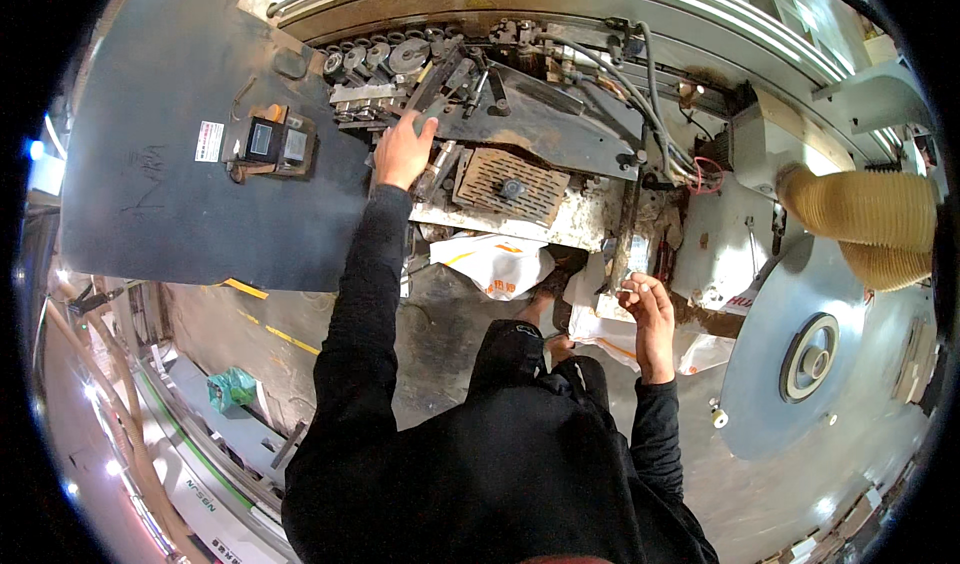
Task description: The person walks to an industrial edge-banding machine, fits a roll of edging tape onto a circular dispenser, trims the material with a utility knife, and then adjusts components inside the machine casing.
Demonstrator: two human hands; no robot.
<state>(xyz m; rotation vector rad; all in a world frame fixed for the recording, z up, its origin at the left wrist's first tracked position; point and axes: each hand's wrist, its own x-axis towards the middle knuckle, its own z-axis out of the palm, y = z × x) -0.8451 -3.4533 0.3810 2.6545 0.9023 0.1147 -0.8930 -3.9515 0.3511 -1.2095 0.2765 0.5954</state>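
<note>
My left hand (402,152) reaches forward to an edge-banding machine's working section, next to a dark slanted metal bar (432,86). Its index finger and thumb close about a small grey-green piece (428,120), whose kind I cannot make out. To the right of that hand lie a dark metal plate (540,124) and a rusty slotted cover (511,186) with a round knob. My right hand (650,319) is raised near the lower end of an upright metal rod (627,229). Its fingers are curled into a pinch; whatever they hold is too small to name.
A dark table (200,224) on the left bears a small boxed device (275,144). White sacks (495,264) hang below the machine. On the right stand a large tape reel disc (780,364) and a ribbed yellow hose (870,209). Rollers (408,56) and cables (650,74) line the back.
</note>
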